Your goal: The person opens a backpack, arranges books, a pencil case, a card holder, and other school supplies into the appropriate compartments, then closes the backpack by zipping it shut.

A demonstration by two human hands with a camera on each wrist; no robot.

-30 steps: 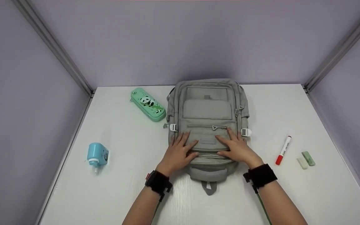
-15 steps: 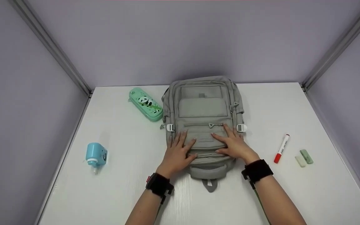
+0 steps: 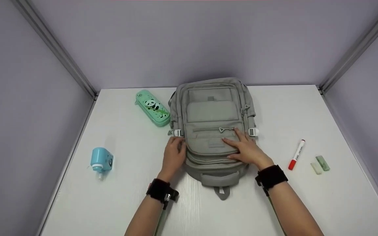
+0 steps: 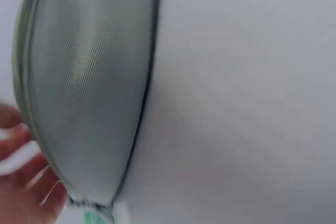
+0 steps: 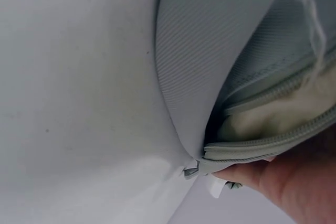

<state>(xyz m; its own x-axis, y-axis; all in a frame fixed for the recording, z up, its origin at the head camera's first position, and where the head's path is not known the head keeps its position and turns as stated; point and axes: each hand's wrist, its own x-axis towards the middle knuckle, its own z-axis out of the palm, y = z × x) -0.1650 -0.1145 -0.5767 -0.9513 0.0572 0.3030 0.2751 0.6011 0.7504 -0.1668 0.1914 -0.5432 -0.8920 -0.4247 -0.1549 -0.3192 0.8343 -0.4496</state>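
Lying: grey backpack (image 3: 213, 111), parted zip (image 5: 262, 144) | right hand (image 3: 248, 151): fingers spread | left hand (image 3: 172, 157): grip, cannot tell

In the head view, the tips of my left fingers (image 3: 175, 141) were concealed at the side of the backpack (image 3: 212, 111); a grip could not be confirmed. My forearms (image 3: 148, 213) were cut off below. Print on the marker (image 3: 297, 154) was illegibly small. The left wrist view was blurred, and both wrist views cropped the backpack.
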